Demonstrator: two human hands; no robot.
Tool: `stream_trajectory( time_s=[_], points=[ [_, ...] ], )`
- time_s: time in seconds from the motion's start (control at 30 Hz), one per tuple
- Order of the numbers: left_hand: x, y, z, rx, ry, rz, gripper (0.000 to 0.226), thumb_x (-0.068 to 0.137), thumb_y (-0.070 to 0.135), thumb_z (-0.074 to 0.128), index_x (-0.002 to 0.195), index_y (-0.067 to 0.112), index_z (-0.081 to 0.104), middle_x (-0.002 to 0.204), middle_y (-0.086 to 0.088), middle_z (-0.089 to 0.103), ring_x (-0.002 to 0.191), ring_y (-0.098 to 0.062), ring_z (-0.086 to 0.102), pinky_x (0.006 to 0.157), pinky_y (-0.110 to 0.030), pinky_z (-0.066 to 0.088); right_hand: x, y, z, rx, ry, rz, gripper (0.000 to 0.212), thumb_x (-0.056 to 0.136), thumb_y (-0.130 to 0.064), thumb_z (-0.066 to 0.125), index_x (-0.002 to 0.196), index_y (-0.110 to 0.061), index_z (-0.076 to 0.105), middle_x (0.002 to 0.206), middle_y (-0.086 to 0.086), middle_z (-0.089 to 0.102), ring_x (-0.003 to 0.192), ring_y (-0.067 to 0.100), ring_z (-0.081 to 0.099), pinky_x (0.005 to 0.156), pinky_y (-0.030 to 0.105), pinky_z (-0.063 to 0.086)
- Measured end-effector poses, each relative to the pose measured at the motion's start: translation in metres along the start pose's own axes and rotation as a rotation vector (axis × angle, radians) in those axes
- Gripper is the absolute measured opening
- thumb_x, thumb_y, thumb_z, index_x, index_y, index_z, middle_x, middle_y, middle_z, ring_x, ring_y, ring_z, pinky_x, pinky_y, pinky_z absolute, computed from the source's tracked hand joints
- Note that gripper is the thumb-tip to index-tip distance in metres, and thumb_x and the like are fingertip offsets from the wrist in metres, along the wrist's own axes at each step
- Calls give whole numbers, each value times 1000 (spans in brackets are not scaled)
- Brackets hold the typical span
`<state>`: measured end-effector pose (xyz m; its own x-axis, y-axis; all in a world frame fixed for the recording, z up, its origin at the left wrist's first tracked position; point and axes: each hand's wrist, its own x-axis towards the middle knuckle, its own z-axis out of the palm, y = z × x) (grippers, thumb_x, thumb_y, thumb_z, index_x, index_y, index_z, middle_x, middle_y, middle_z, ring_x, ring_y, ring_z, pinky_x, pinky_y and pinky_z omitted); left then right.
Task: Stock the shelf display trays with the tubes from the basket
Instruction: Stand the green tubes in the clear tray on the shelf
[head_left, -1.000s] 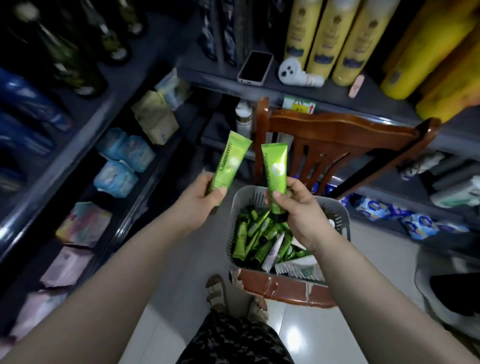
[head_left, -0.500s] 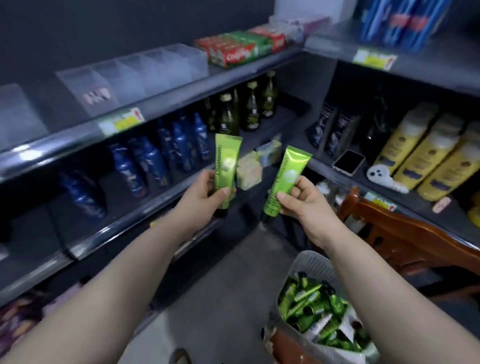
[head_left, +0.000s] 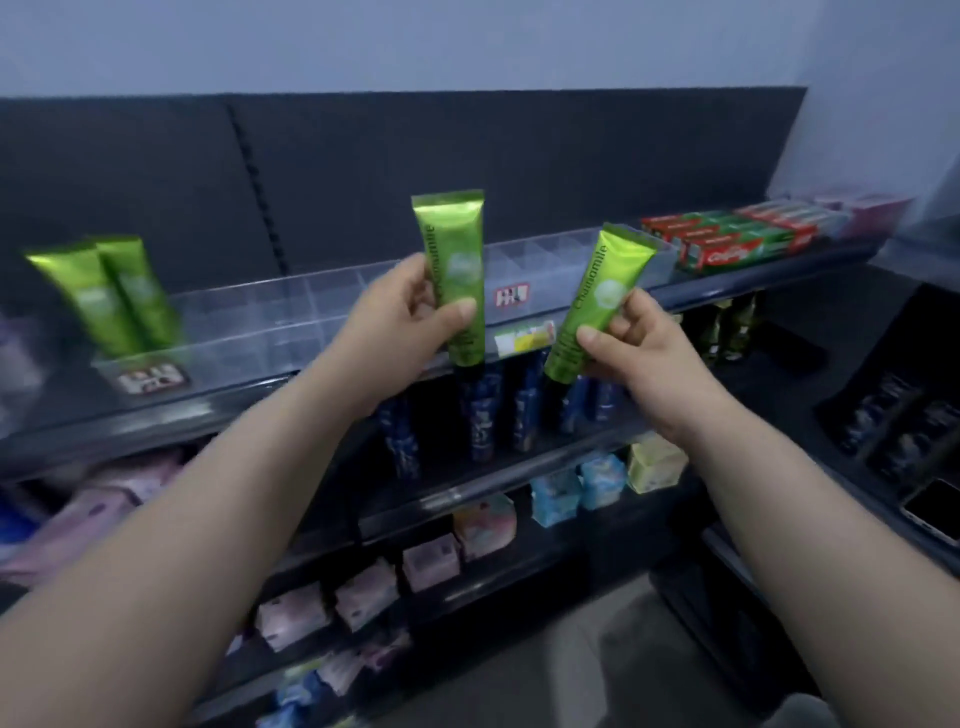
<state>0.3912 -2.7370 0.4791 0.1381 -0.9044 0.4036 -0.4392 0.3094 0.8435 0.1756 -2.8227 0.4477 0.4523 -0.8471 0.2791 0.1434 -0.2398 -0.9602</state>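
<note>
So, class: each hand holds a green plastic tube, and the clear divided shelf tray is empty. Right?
No: the head view shows two green plastic tubes standing at the left end of the clear divided tray. The rest holds.

Toothpaste boxes (head_left: 737, 241) upper right; blue bottles (head_left: 480, 426) one level down; phone (head_left: 932, 512) lower right.
</note>
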Motion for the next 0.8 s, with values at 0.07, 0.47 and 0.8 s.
stream_trajectory(
  time_s=[0.07, 0.47, 0.8],
  points=[
    [7, 5, -36, 3, 61, 15, 23, 80, 26, 62, 101, 32, 58, 97, -14, 64, 84, -29, 59, 86, -54, 52, 25, -12, 30, 1, -40, -41, 28, 93, 5, 49, 108, -18, 48, 89, -8, 71, 89, 11, 67, 72, 29, 56],
    [39, 10, -248, 142, 411, 136, 17, 81, 18, 62, 89, 31, 57, 89, 8, 63, 80, -12, 60, 68, -23, 55, 142, -50, 212, -46, -304, -203, 27, 94, 1, 51, 114, -17, 48, 93, -6, 67, 94, 14, 65, 79, 32, 57],
    [55, -60, -314, 267, 510, -161, 19, 85, 5, 65, 102, 10, 62, 99, -17, 66, 83, -24, 66, 70, -34, 58, 192, -18, 323, -65, -396, -147, 25, 93, -3, 55, 104, -25, 51, 98, -2, 67, 89, 12, 66, 70, 24, 55]
  ],
)
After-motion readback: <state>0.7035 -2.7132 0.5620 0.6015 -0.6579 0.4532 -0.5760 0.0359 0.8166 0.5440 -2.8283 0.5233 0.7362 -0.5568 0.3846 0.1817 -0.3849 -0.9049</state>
